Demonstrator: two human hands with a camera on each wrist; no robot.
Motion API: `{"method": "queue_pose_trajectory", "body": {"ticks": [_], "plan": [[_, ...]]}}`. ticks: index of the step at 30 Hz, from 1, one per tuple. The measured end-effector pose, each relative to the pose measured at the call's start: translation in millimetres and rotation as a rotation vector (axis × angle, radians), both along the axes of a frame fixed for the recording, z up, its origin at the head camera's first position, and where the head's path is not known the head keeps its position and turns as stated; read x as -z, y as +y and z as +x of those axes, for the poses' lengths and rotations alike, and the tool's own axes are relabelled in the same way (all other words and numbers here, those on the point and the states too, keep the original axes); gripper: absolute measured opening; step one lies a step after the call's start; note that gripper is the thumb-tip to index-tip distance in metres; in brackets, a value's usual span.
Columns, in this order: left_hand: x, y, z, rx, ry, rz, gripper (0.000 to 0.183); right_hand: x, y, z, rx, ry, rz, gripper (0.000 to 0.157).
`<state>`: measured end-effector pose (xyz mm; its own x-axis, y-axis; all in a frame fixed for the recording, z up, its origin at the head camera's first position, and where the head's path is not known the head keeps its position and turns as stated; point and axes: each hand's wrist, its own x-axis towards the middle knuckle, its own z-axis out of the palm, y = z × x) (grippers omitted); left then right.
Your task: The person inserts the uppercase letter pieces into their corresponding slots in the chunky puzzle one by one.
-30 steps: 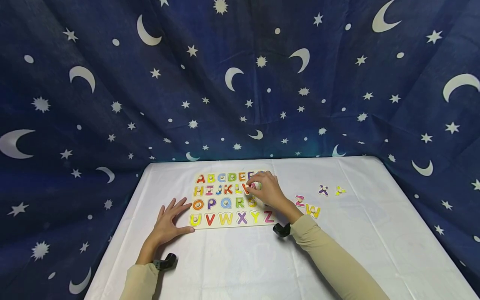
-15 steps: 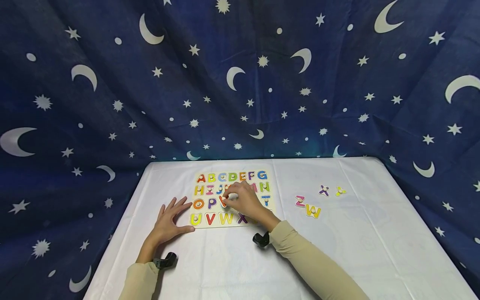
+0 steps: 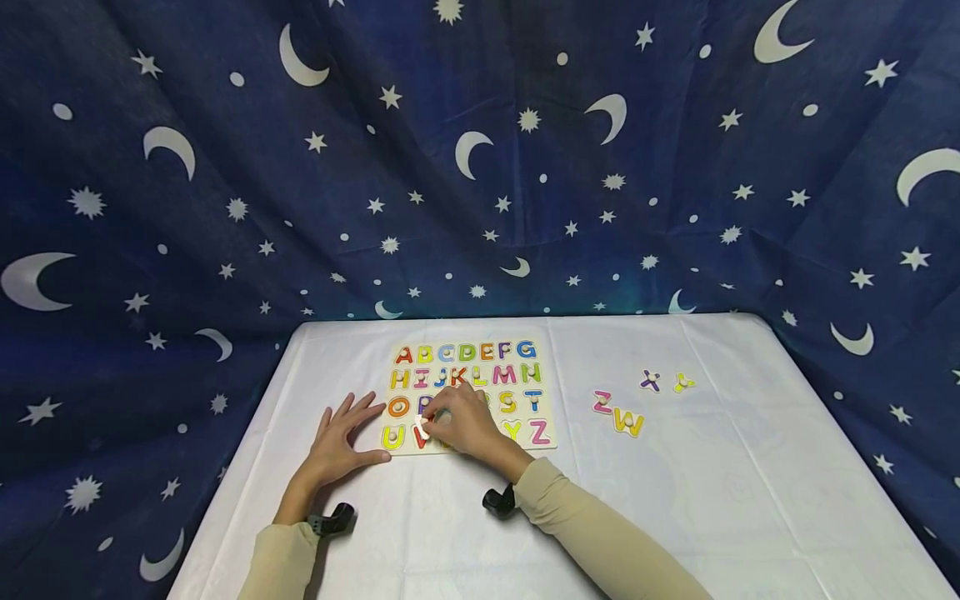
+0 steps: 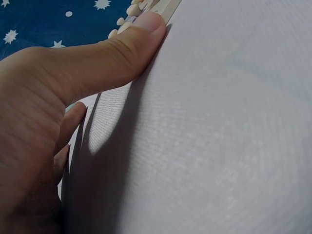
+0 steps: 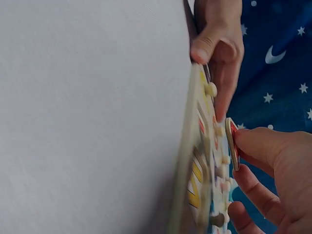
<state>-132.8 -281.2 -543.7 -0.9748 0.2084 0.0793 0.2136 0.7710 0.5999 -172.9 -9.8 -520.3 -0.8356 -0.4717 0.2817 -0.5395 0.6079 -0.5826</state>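
Observation:
A wooden alphabet puzzle board (image 3: 472,451) lies on the table, most letter slots filled with knobbed pieces. My right hand (image 3: 467,421) pinches a red letter V piece (image 5: 232,143) and holds it tilted just above the board, over the printed V slot (image 3: 421,438) in the bottom row. In the right wrist view the piece stands apart from the board's surface. My left hand (image 3: 337,444) rests at the board's left edge, fingers spread; in the left wrist view its thumb (image 4: 146,24) touches the board's edge. The right hand hides part of the two lower rows.
To the board's right lie a pink Z piece (image 3: 602,402), a yellow W piece (image 3: 627,422), a purple X piece (image 3: 650,381) and a yellow Y piece (image 3: 683,382). A dark blue curtain with moons and stars (image 3: 480,225) hangs behind the white-covered table (image 3: 675,500).
My right hand has carried the red V piece leftward and toward me, from the board's second row down to the bottom row. The left hand has stayed in place.

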Motion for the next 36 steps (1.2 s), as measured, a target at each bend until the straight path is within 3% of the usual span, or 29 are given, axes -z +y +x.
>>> {"method": "queue_pose_trajectory", "body": {"ticks": [16, 36], "plan": [[1.3, 0.4, -2.8, 0.004, 0.002, -0.001, 0.089, 11.1, -13.5, 10.6, 0.045, 0.042, 0.143, 0.007], [1.4, -0.2, -4.0, 0.003, -0.003, -0.002, 0.088, 12.4, -17.8, 12.1, 0.109, 0.101, 0.213, 0.007]]}}
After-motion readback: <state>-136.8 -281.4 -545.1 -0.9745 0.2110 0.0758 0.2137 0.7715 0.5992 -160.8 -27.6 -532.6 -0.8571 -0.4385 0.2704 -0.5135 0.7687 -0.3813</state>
